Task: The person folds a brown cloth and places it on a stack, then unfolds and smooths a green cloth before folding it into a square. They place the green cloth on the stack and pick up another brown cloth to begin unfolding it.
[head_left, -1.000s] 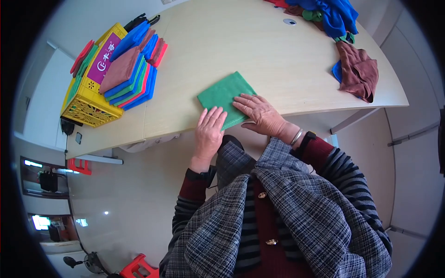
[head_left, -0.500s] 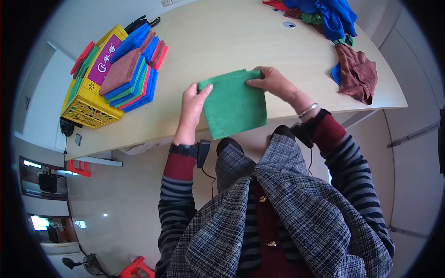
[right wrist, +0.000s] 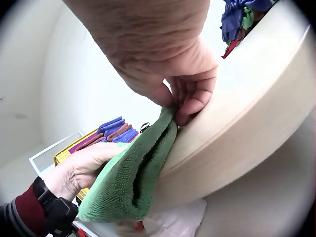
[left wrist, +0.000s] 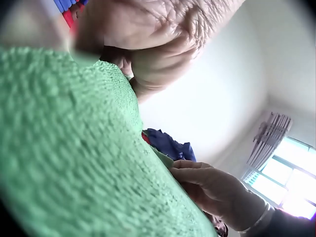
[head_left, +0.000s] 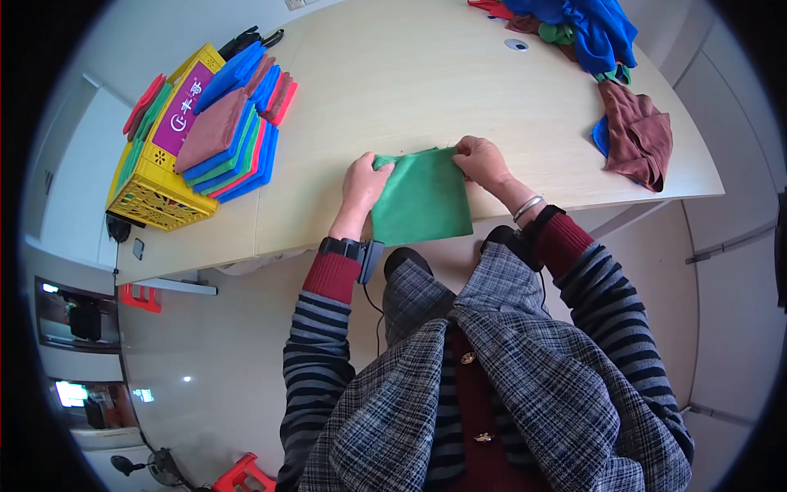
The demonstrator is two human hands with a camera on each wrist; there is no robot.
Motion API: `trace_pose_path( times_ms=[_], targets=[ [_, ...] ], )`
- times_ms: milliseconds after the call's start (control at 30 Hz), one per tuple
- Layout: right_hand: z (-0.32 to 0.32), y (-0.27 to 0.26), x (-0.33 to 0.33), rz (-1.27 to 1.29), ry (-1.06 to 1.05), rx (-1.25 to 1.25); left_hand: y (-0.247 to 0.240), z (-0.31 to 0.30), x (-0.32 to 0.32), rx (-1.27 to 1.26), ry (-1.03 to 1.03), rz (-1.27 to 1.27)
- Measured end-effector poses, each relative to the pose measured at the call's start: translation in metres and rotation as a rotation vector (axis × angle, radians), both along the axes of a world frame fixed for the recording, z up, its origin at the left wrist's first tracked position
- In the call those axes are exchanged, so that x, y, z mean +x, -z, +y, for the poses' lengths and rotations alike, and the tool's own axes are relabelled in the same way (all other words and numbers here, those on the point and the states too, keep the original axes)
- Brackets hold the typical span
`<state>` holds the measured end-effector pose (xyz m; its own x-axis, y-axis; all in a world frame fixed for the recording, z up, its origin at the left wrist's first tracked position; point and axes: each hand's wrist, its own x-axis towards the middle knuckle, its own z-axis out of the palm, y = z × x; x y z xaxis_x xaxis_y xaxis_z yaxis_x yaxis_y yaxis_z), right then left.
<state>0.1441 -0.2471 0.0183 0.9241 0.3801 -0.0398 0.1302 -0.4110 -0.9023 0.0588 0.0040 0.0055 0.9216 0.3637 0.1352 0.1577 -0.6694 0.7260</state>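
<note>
A folded green towel (head_left: 422, 199) hangs between both hands over the table's front edge. My left hand (head_left: 361, 185) pinches its upper left corner, thumb on the near face. At the upper right corner my right hand (head_left: 485, 162) grips the cloth between thumb and curled fingers. From the right wrist view, the towel (right wrist: 133, 173) shows its folded layers with a gap between them, and the right hand (right wrist: 185, 79) holds one end of it. Green cloth (left wrist: 74, 143) fills much of the left wrist view, with the right hand (left wrist: 212, 190) at its far edge.
Folded towels (head_left: 215, 135) in several colours are stacked at the left, against a yellow crate (head_left: 168, 187) that also has cloths in it. Crumpled blue cloths (head_left: 597, 37) and a brown cloth (head_left: 638, 135) lie at the right of the table (head_left: 369, 82). A phone (head_left: 138, 248) rests near the left edge.
Both hands went from lying flat on the green towel to holding its upper corners, lifting it upright. Since half a second ago, the hands and towel have shifted slightly, the left hand moving right.
</note>
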Motion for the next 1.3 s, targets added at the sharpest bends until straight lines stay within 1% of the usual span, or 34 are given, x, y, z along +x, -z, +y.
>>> trace_pose_path(
  times_ms=[33,67,167,267,333,467,533,600,633,667,700,733,767,800,833,867,900,967,1000,1033,1133,1200,1267,1300],
  targets=[
    [-0.003,0.001,0.000,-0.015,0.004,0.001,0.000,-0.003,-0.002,0.062,0.005,-0.028],
    [-0.006,0.004,-0.001,-0.025,0.009,0.000,0.000,-0.005,-0.005,0.058,0.007,-0.020],
    [-0.011,0.008,-0.003,-0.032,0.010,-0.001,-0.003,-0.005,-0.010,-0.171,0.054,0.047],
    [-0.010,0.007,-0.004,-0.031,-0.005,0.005,-0.010,-0.007,-0.007,-0.202,0.055,0.063],
    [-0.005,0.010,0.005,-0.076,0.020,-0.014,-0.011,-0.006,0.000,-0.215,0.056,0.068],
    [0.002,0.009,0.023,-0.103,0.066,-0.001,-0.002,0.007,0.026,-0.305,0.054,-0.001],
    [0.004,0.005,0.017,-0.099,0.083,0.004,-0.003,0.011,0.033,-0.364,0.058,-0.022],
    [0.004,-0.009,0.005,-0.450,0.190,-0.052,-0.001,0.013,0.032,-0.396,0.059,-0.031],
    [0.006,-0.017,-0.001,-0.627,0.242,-0.078,0.000,0.014,0.031,-0.280,-0.002,-0.135],
    [0.008,-0.025,-0.009,-0.624,0.243,-0.077,0.001,0.016,0.030,-0.161,-0.062,-0.238],
    [0.010,-0.031,-0.018,-0.642,0.088,-0.048,0.002,0.015,0.028,-0.042,-0.120,-0.337],
    [0.013,-0.029,-0.026,-0.655,-0.068,-0.019,-0.012,0.003,0.012,-0.043,-0.119,-0.328],
    [0.020,-0.028,-0.034,-0.647,-0.065,-0.019,-0.027,-0.011,-0.008,0.042,-0.073,-0.295],
    [0.028,-0.025,-0.039,-0.749,-0.227,-0.071,-0.040,-0.026,-0.026,0.128,-0.023,-0.263],
    [0.035,-0.024,-0.043,-0.851,-0.392,-0.125,-0.040,-0.036,-0.037,0.131,-0.019,-0.262],
    [0.041,-0.019,-0.045,-0.851,-0.391,-0.122,-0.039,-0.045,-0.046,0.254,0.051,-0.208],
    [0.048,-0.010,-0.048,-0.838,-0.412,-0.180,-0.039,-0.050,-0.050,0.377,0.121,-0.152],
    [0.060,0.002,-0.052,-0.810,-0.451,-0.292,-0.016,-0.050,-0.048,0.437,0.119,-0.153],
    [0.061,0.003,-0.051,-0.808,-0.447,-0.286,-0.002,-0.048,-0.046,0.490,0.118,-0.159],
    [0.061,0.003,-0.049,-0.832,-0.449,-0.317,0.000,-0.049,-0.046,0.542,0.120,-0.165],
    [0.059,0.006,-0.045,-0.872,-0.453,-0.390,0.003,-0.048,-0.049,0.534,0.121,-0.116],
    [0.064,0.007,-0.036,-0.902,-0.418,-0.428,0.003,-0.049,-0.047,0.529,0.116,-0.100],
    [0.068,0.006,-0.029,-0.925,-0.408,-0.444,0.005,-0.050,-0.047,0.565,0.079,-0.071],
    [0.069,0.003,-0.025,-0.894,-0.402,-0.473,0.004,-0.050,-0.047,0.585,0.056,-0.056]
  ],
)
